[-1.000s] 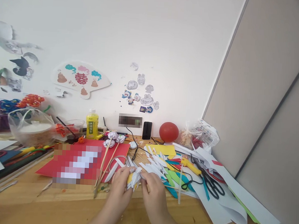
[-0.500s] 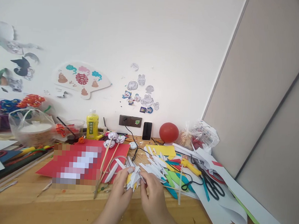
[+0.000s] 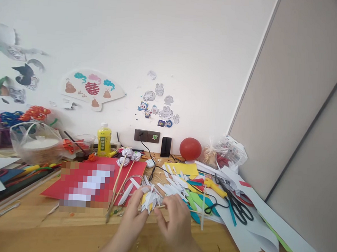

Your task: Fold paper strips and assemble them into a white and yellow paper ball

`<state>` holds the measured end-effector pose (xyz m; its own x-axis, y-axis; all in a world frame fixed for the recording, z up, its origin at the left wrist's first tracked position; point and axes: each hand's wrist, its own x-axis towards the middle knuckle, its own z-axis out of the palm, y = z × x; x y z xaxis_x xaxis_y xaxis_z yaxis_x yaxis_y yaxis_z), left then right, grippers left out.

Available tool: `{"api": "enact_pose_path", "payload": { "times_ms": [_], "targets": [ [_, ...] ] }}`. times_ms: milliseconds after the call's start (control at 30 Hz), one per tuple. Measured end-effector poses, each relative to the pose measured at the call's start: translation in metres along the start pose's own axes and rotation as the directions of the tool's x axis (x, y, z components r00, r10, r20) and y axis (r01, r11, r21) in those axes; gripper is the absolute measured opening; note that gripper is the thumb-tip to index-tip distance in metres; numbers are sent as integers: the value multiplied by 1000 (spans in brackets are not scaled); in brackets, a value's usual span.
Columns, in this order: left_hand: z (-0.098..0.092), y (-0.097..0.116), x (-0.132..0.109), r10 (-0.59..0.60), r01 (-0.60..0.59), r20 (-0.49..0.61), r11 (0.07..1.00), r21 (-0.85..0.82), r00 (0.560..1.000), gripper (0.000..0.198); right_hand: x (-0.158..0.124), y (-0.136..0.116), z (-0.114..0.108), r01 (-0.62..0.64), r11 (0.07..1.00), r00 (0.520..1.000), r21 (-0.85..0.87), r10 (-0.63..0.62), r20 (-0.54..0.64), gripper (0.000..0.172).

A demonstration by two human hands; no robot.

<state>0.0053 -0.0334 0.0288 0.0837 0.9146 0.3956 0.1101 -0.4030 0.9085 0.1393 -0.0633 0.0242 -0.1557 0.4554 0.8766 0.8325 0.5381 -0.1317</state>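
My left hand [image 3: 135, 209] is closed around the left side of a paper flower [image 3: 151, 200] with layered, pointed white petals and some yellow ones. Just to its right, my right hand [image 3: 176, 214] has its thumb and forefinger drawn together on a thin wooden stick [image 3: 194, 211]. The stick runs from beside the flower and comes out on the right of the hand. Whether it joins the flower is hidden. Loose white paper petals [image 3: 170, 189] lie behind my right hand, and white paper strips [image 3: 126, 193] lie behind my left.
On the right are a yellow glue gun [image 3: 215, 187], black scissors [image 3: 241, 210] and white paper sheets [image 3: 243, 237]. A red sheet [image 3: 53, 187] with white paper flowers on sticks [image 3: 126, 157] is at left. Behind stand a yellow bottle [image 3: 104, 139], a phone [image 3: 166, 147] and a red balloon [image 3: 190, 149].
My right hand has drawn back slightly right from the petals, its fingers now on the stick. The flower has tilted a little in my left hand, showing more yellow.
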Motion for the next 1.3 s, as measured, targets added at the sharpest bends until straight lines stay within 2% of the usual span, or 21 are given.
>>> {"api": "enact_pose_path", "payload": {
  "times_ms": [100,267,367,467,533,600,667,733,833,1033,1133,1200,1300],
  "targets": [
    [0,-1,-1,-4,4,-14,1000,24,1000,43,1,3,2,122,982,992,-143,-115,55,23],
    [0,-6,-5,-2,2,9,999,48,1000,48,-1,2,9,232,953,971,-194,-214,110,27],
    [0,-7,-4,-16,15,24,1000,16,1000,48,-1,0,7,245,955,964,-170,-221,146,25],
    [-1,-1,-1,-30,35,62,997,-70,998,45,0,0,-1,260,965,955,-10,-256,152,21],
    [-1,3,0,-21,36,108,990,-138,994,43,2,2,-5,135,977,986,165,-148,72,23],
    [-1,7,1,-22,52,160,981,-186,987,42,3,4,-5,-122,930,993,346,110,53,26],
    [0,7,0,-39,81,202,975,-208,979,43,5,7,-1,-355,809,935,468,317,161,25],
    [0,5,0,-46,94,220,972,-217,974,46,5,9,5,-454,707,891,542,359,277,23],
    [1,0,0,-50,98,218,972,-215,975,48,1,9,13,-469,635,883,614,345,318,23],
    [2,4,-1,-61,113,230,969,-221,971,44,-4,3,15,-492,595,870,635,368,329,21],
    [0,5,1,-58,112,231,967,-228,971,46,-3,2,12,-502,603,865,620,346,364,32],
    [-2,5,2,-57,109,243,973,-204,968,49,-1,3,10,-476,620,879,624,307,365,40],
    [-5,5,3,25,-7,248,997,-73,968,50,4,9,4,-393,669,919,630,278,278,29]
  ]
}}
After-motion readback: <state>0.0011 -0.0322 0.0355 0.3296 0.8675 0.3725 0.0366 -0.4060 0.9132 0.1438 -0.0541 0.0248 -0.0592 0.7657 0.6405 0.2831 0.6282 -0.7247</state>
